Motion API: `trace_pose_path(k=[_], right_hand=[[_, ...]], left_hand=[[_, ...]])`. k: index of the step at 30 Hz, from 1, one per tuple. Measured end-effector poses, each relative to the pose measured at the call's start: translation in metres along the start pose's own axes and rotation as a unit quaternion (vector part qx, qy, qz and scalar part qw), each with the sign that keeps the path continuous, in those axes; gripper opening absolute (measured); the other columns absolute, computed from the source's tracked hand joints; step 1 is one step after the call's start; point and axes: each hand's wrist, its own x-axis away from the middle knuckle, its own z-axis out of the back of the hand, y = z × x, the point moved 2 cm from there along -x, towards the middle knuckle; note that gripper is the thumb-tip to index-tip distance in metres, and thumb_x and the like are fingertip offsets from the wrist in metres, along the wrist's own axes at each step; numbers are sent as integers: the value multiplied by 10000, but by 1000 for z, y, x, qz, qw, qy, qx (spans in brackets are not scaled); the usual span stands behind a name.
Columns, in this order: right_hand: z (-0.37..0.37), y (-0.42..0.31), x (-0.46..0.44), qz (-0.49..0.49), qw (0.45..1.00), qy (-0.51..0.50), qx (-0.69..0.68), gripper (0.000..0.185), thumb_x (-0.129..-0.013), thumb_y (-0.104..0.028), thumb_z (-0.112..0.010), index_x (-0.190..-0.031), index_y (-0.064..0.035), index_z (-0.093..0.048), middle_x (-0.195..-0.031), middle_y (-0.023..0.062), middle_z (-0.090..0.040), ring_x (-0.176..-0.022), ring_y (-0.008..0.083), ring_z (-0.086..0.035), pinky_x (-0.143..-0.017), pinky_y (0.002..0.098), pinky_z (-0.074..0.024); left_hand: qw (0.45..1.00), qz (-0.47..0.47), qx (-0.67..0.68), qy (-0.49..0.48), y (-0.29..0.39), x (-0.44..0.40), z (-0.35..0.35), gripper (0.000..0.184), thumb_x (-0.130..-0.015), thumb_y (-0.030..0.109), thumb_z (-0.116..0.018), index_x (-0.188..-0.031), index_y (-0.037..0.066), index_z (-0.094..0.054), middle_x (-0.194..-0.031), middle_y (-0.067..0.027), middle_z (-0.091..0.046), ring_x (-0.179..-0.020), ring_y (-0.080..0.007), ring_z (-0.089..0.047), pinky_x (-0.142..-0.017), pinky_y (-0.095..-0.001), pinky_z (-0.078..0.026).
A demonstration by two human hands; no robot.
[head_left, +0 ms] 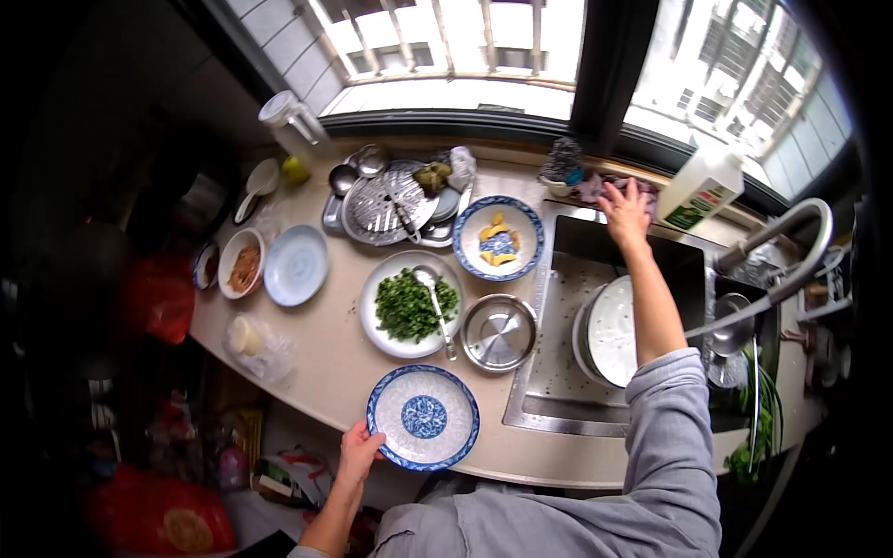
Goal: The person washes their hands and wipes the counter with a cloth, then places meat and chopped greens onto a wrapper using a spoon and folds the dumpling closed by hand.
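My left hand (358,453) grips the left rim of a blue-and-white patterned plate (448,394) at the counter's front edge. The plate is bare, with a blue medallion in its middle. Across the sink (558,406) stretches my right arm. At its back edge my right hand (625,212) has its fingers spread over a crumpled purplish cloth (592,191); I cannot tell whether it touches the cloth. White dishes (610,325) are stacked in the sink, partly hidden by my forearm. Beside the sink stands a steel bowl (499,334).
Chopped greens and a spoon (433,302) lie on a white plate (373,337). Behind it are a patterned bowl (471,219) with yellow pieces and a steel grater (367,208). A white jug (699,186) and a curved faucet (807,260) stand right.
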Motion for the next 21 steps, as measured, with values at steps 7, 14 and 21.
trace_pose_path(k=[7, 14, 21], right_hand=[[-18, 22, -23, 0, 972, 148, -180, 196, -774, -177, -591, -885, -25, -536, -881, 184, -576, -818, 361, -562, -725, 454, -446], [121, -43, 183, 45, 822, -50, -566, 341, -804, -18, -474, -1141, -27, -523, -844, 5, -562, -753, 78, -518, -708, 210, -428], [86, -272, 322, 263, 799, -254, -478, 294, -762, -13, -584, -1050, -43, -634, -948, 115, -610, -757, 185, -632, -661, 291, -515]], left_hand=[[979, -21, 146, 139, 0, 39, 35, 321, -783, -19, -528, -1103, -30, -550, -920, -91, -656, -677, -145, -652, -516, -254, -558], [963, -66, 208, 158, 19, 16, 99, 290, -782, -25, -508, -1066, -14, -564, -880, -95, -656, -645, -153, -652, -499, -258, -559], [961, -84, 224, 137, 34, 15, 187, 307, -774, -26, -491, -1070, -18, -572, -927, -104, -653, -693, -170, -654, -536, -274, -564]])
